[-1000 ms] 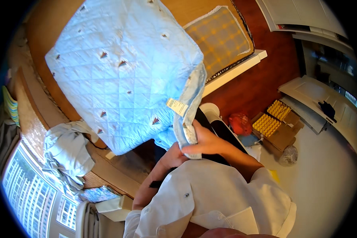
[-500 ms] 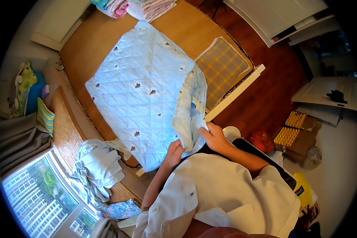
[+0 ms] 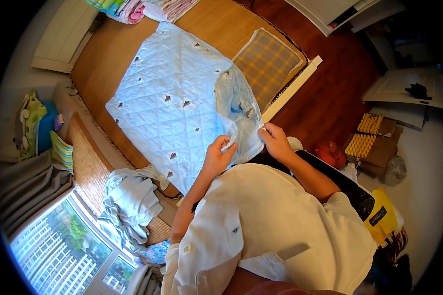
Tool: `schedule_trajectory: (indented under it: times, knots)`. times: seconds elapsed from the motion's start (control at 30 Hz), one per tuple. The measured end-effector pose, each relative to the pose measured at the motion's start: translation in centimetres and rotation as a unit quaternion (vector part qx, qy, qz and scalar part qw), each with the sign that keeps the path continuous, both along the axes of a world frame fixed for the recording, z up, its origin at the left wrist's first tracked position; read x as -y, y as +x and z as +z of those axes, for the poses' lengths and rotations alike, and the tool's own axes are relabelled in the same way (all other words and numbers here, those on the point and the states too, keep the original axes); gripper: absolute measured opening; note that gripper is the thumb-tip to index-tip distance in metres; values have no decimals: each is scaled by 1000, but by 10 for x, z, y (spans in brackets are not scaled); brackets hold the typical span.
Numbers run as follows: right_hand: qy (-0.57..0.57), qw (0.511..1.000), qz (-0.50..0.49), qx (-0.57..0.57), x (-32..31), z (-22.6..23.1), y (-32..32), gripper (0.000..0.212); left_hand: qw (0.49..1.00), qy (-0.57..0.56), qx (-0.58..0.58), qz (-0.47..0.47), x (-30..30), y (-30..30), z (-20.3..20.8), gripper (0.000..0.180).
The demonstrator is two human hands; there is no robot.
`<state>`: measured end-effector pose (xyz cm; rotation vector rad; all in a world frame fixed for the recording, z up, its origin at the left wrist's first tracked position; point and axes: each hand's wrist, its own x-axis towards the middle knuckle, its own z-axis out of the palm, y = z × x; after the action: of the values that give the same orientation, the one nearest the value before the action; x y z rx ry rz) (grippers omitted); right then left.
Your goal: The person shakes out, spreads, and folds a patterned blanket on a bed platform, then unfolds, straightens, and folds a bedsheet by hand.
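A light blue quilt (image 3: 157, 115) with small printed motifs lies spread over the tan mat of a bed, its near right part folded back on itself. My left hand (image 3: 219, 155) pinches the edge of the folded part, fingers closed around the fabric. Farther right, my right hand (image 3: 275, 141) grips the quilt's near right edge between thumb and fingers. Between the two hands the folded cloth bulges up and its inner side shows.
The bed mat (image 3: 113, 46) extends past the quilt, with a plaid pad (image 3: 268, 61) on it. Folded bedding (image 3: 170, 9) is stacked at the far end. Crumpled pale cloth (image 3: 130, 201) lies left by the window. A white bed rail (image 3: 293, 88) and yellow egg trays (image 3: 362, 143) are on the right.
My left hand has moved up and slightly right along the fold, and my right hand slightly right and up. The folded part between them has opened wider. The view has shifted a little.
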<state>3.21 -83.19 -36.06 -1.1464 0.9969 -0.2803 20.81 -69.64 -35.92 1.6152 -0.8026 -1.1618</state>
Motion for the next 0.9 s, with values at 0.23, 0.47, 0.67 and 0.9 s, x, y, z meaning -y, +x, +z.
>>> schedule_trajectory:
  times: [0.23, 0.47, 0.67, 0.9]
  knots:
    - [13, 999, 32, 5, 19, 11, 10, 21, 999, 2, 34, -37, 38, -13, 14, 14]
    - [-110, 989, 87, -57, 36, -18, 0, 28, 987, -43, 30, -154, 53, -24, 16, 17]
    - [-100, 990, 86, -52, 44, -3, -9, 29, 976, -122, 53, -169, 63, -32, 7, 13]
    - [52, 989, 128, -58, 51, 18, -18, 25, 976, -151, 16, -158, 70, -43, 4, 15]
